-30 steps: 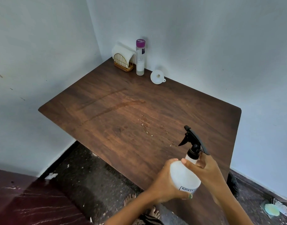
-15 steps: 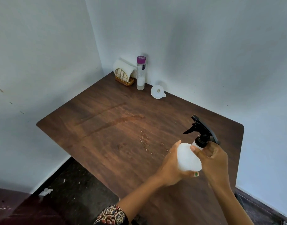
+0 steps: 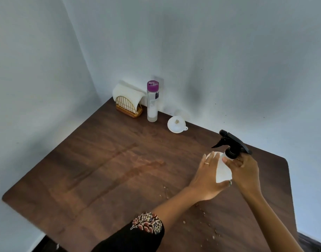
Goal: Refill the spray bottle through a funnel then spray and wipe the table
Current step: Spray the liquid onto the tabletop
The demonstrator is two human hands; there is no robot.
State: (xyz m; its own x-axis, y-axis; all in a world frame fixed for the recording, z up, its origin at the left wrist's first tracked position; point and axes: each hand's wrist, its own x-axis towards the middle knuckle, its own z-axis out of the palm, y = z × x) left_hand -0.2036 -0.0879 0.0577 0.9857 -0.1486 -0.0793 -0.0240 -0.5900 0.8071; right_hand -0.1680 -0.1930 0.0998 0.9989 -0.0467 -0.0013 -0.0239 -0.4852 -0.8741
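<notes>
1. The dark brown wooden table (image 3: 105,171) fills the lower half of the view, set into a corner of pale blue-grey walls (image 3: 210,51); faint wet streaks cross its middle and small crumbs or droplets lie toward 5 o'clock.
2. The person's left arm comes in from 6 o'clock in a black sleeve with a floral-patterned cuff (image 3: 148,223).
3. The left hand (image 3: 207,177) lies against the left side of the bottle's body: fingers nearly straight and slightly spread, reaching up the bottle, the thumb hooked under its base. A thin ring shows on one finger.
4. The right hand (image 3: 244,172) comes in from 4 o'clock, its fingers curled round the bottle's neck and shoulder just under the black head.
5. The white plastic spray bottle with a black trigger head (image 3: 222,171) is held between both hands above the table at about 3 o'clock, tilted, nozzle pointing toward 10 o'clock.
6. At 12 o'clock, in the corner, stands a gold wire holder with white paper napkins (image 3: 127,103).
7. Just beside it, on the 3 o'clock side, stands a tall clear bottle with a purple cap (image 3: 152,104), white liquid low inside.
8. The small white plastic funnel (image 3: 176,124) rests near the wall, wide mouth up, well apart from the hands.
</notes>
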